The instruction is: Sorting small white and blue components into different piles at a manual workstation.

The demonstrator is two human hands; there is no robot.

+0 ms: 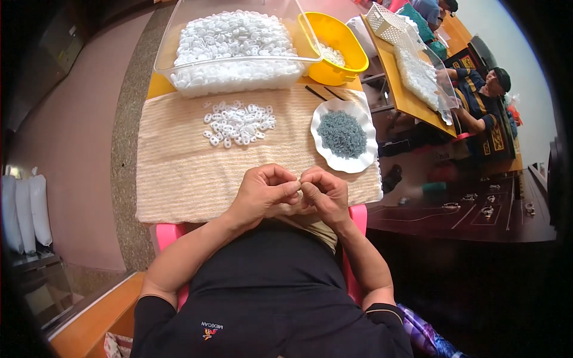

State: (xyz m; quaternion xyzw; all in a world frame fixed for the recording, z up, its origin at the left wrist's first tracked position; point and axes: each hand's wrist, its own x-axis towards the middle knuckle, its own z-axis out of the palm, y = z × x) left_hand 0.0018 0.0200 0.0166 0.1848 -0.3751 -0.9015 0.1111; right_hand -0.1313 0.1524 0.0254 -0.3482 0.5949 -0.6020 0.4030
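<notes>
From my end, left to right: white sacks [27, 209] stand by the far-left edge. Clear bin [169, 48] at the table's back, heaped with small white pieces. In front, a loose pile of white pieces [240, 125] lies on the striped towel [173, 194]. Below that I get the left hand [258, 192], thumb and index pinched together, tips meeting those of the right hand [330, 194] over the towel's near edge. Right thumb and index also closed in a pinch; I can't tell what either has hold of, too small. Yellow tub [331, 74] sits just beside the bin, some pale pieces inside. Wavy white plate [369, 136] on the towel's right side holds grey bits [340, 134]. Far right, a co-worker [480, 98] sits at another table [412, 102].
</notes>
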